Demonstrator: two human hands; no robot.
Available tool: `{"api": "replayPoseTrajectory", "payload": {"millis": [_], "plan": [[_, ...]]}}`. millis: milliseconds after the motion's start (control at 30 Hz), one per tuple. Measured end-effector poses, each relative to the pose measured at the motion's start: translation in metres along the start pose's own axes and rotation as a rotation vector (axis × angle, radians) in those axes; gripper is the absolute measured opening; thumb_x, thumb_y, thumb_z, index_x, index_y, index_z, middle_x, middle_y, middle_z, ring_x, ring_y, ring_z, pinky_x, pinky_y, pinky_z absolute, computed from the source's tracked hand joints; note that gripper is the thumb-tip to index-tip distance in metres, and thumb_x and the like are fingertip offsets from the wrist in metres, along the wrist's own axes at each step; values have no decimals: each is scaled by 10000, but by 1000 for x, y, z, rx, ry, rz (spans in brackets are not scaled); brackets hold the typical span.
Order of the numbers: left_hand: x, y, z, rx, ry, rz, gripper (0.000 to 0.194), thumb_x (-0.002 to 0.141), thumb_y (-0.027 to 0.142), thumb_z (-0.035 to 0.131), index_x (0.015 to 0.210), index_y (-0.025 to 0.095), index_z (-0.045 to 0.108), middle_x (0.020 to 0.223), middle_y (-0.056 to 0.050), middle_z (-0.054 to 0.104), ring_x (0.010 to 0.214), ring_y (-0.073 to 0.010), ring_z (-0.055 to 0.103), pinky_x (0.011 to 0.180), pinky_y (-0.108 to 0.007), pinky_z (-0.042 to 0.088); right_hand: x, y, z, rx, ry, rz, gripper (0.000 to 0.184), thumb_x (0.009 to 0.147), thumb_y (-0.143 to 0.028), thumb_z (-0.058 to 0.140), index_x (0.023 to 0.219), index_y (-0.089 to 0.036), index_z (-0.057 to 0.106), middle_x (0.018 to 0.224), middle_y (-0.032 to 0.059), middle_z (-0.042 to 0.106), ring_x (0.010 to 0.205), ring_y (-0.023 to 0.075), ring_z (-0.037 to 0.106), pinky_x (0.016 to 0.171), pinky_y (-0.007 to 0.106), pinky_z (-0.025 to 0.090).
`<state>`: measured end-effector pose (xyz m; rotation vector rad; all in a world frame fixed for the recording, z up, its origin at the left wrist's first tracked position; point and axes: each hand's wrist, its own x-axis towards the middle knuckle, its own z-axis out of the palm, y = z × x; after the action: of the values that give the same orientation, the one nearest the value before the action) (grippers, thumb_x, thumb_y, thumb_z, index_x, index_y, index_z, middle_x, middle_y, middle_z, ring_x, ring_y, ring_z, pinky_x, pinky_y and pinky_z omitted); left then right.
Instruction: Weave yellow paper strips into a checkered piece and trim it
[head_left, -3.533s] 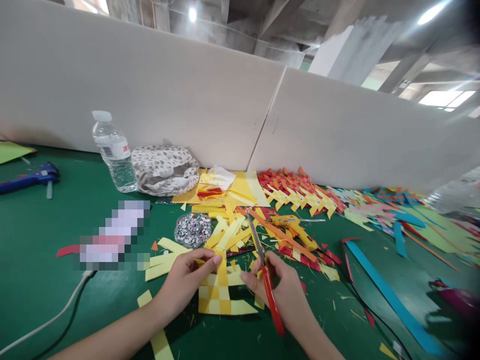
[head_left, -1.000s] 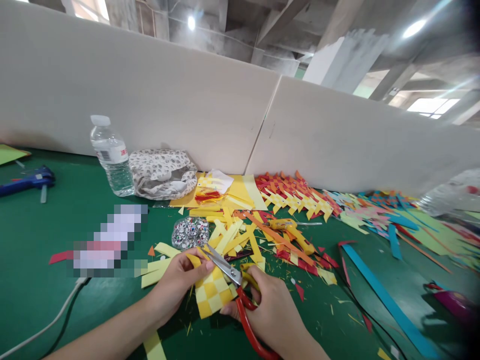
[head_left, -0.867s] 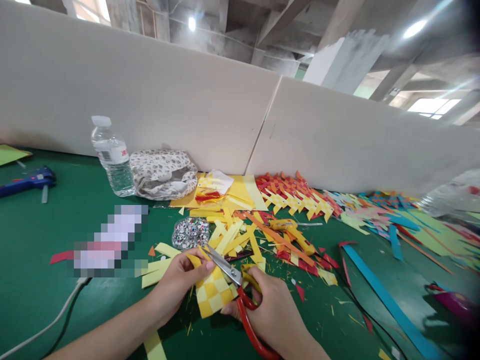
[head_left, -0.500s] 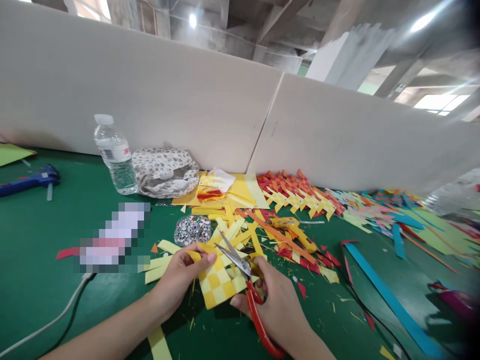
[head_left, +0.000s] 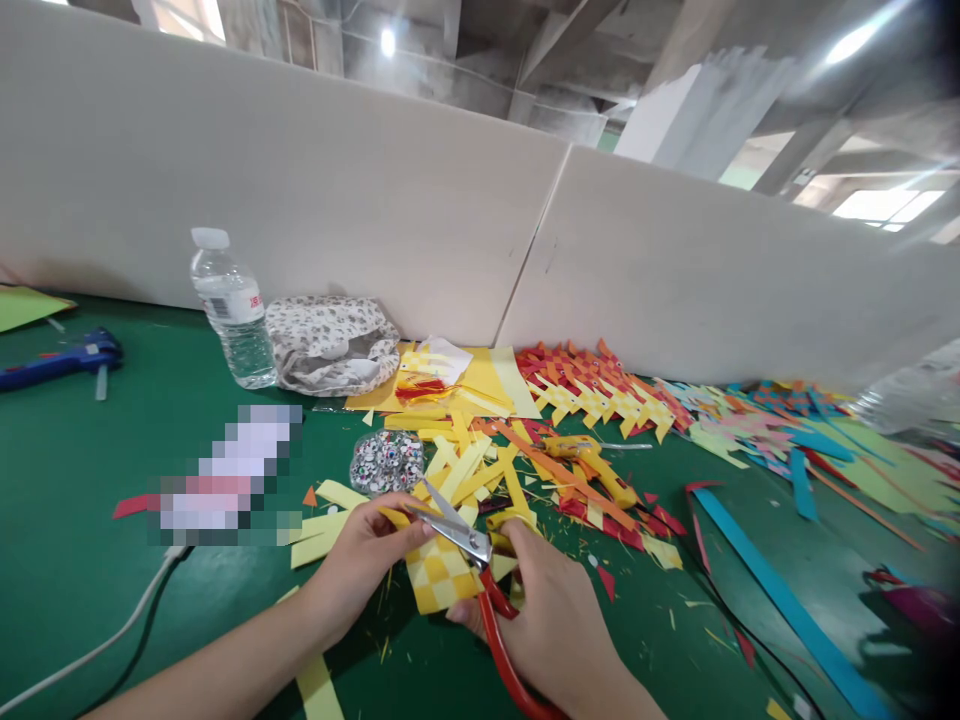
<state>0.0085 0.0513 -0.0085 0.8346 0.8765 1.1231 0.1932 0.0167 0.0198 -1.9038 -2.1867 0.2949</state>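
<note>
My left hand (head_left: 375,550) pinches the upper left part of a woven paper piece (head_left: 439,578) in a yellow and pale yellow check. My right hand (head_left: 551,600) is closed around red-handled scissors (head_left: 474,545). Their blades stand apart and point up and left, lying over the top of the woven piece close to my left fingertips. The lower blade is near the paper strip there; whether it touches the paper I cannot tell. Loose yellow strip ends curl by my right fingers.
Yellow, orange and red paper strips (head_left: 480,460) lie beyond my hands, beside a bag of googly eyes (head_left: 386,460) and a yellow glue gun (head_left: 592,465). Finished woven fish shapes (head_left: 600,390) are heaped by the partition. A water bottle (head_left: 236,320) and a blue glue gun (head_left: 67,362) stand left.
The scissors have moved left and turned flatter, bringing the blades to my left fingertips. My right hand has shifted slightly left, and the woven piece has tilted a little.
</note>
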Motion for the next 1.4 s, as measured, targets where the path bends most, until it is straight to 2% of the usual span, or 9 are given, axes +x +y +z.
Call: {"api": "replayPoseTrajectory", "payload": {"millis": [333, 767, 1067, 1400], "plan": [[0, -1, -1, -38, -72, 5, 153, 604, 259, 768, 683, 188, 657, 664, 21, 663, 631, -111, 568, 620, -206, 432, 0, -1, 0, 50, -13, -19, 427, 632, -507, 607, 874, -195, 445, 792, 66, 590, 718, 255, 569, 571, 297, 374], [-1, 2, -1, -51, -96, -33, 174, 603, 250, 772, 699, 172, 650, 689, 11, 674, 643, -116, 572, 614, -209, 434, -1, 1, -2, 39, -17, -71, 413, 618, -539, 612, 743, -216, 385, 628, -1, 533, 538, 168, 498, 466, 228, 264], [-2, 5, 2, -47, -127, -26, 134, 611, 256, 772, 666, 183, 674, 663, 20, 663, 664, -115, 576, 631, -198, 426, -3, 2, 0, 6, 11, -94, 421, 625, -567, 605, 749, -213, 414, 519, -46, 450, 444, 136, 421, 436, 221, 219], [-1, 3, 0, -32, -106, -31, 155, 621, 267, 770, 698, 179, 669, 727, 5, 669, 696, -117, 568, 668, -205, 423, -1, 2, 3, 171, 3, -32, 435, 584, -525, 670, 674, -229, 365, 474, -70, 396, 410, 107, 355, 400, 211, 216]]}}
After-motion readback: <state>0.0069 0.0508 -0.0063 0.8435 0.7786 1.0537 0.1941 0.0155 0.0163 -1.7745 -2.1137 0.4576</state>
